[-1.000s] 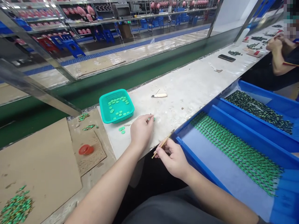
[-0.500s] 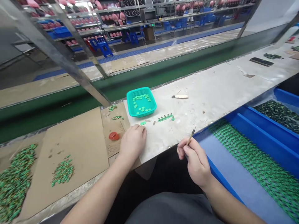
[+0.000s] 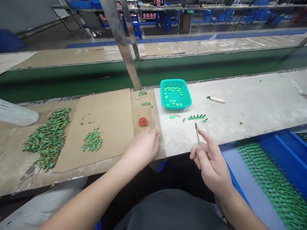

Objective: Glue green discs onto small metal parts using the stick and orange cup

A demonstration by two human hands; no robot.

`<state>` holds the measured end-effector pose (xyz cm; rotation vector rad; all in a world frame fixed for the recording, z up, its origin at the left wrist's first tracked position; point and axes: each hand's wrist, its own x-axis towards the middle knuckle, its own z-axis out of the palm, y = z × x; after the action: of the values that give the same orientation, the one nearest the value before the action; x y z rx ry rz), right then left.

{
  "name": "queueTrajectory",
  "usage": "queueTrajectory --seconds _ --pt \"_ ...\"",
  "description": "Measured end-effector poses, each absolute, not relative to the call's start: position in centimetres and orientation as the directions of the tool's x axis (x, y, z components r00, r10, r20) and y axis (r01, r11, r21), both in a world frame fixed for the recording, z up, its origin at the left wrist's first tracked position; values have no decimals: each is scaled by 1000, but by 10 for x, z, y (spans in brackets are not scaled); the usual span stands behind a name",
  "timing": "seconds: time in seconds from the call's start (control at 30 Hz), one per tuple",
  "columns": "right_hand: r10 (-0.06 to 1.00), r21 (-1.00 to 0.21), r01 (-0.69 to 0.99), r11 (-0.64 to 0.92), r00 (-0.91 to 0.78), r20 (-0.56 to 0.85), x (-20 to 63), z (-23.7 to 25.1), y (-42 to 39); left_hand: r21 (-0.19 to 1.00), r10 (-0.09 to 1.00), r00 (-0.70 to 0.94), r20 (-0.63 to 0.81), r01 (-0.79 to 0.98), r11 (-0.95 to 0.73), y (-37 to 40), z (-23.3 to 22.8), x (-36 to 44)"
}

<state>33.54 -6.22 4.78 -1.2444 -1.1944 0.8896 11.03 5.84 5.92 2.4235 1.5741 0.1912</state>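
Note:
My right hand (image 3: 211, 161) pinches a thin wooden brush (image 3: 197, 132), tip pointing up toward a short row of green pieces (image 3: 197, 117) on the white bench. My left hand (image 3: 144, 147) is blurred and curled at the bench's front edge, on the border of the cardboard sheet (image 3: 105, 118). A green fleck shows at its fingertips, but whether it grips anything is unclear. Behind stands a teal basket (image 3: 177, 106) holding several green discs, and one loose green disc (image 3: 172, 117) lies just in front of it. A red cap (image 3: 143, 121) sits just beyond my left hand.
Two piles of small green pieces (image 3: 49, 137) (image 3: 92, 140) lie on the cardboard at left. A white-handled knife (image 3: 217, 99) lies right of the basket. A blue tray (image 3: 283, 150) with rows of green parts is at my right. A steel post (image 3: 122, 44) and a green conveyor belt (image 3: 72, 80) run behind.
The view has swung left. My left hand drew back from the green pieces to the bench's front edge. My right hand rose, turning the brush upright.

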Motion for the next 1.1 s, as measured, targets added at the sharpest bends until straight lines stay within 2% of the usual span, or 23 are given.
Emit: queueTrajectory --seconds 0.1,0.2,0.27,0.33,0.43,0.5,0.67,0.77,0.83,0.9,0.97,1.1 --pt "984 -987 -47 151 106 145 334 51 -54 329 926 377 -12 876 -352 35 50 63" --pt "984 -955 -288 78 -131 120 334 58 -41 428 924 358 131 821 -379 22 40 40" --pt "957 -929 -370 33 -255 135 332 64 -32 472 907 352 231 775 -420 18 36 36" --pt "964 -939 -338 68 -221 149 327 67 -24 457 879 372 297 753 -473 16 33 36" --pt "980 -964 -178 198 21 197 314 63 -14 365 815 432 386 740 -565 17 28 38" --pt "966 -966 -84 245 105 236 306 59 -7 318 778 465 422 728 -607 19 25 37" --pt "973 -972 111 206 80 215 294 55 17 360 741 493 456 659 -661 24 21 21" --pt "963 -969 115 217 136 232 284 61 39 393 726 480 492 622 -677 16 19 14" --pt "936 -952 79 297 172 307 275 66 55 362 699 503 509 611 -704 11 16 11" --pt "912 -931 110 347 190 362 266 72 71 305 668 536 517 614 -728 7 13 10" --pt "922 -935 156 318 181 344 257 78 87 251 642 565 519 617 -746 7 9 9" --pt "961 -958 140 249 86 262 243 79 108 168 602 623 499 612 -773 9 2 4"
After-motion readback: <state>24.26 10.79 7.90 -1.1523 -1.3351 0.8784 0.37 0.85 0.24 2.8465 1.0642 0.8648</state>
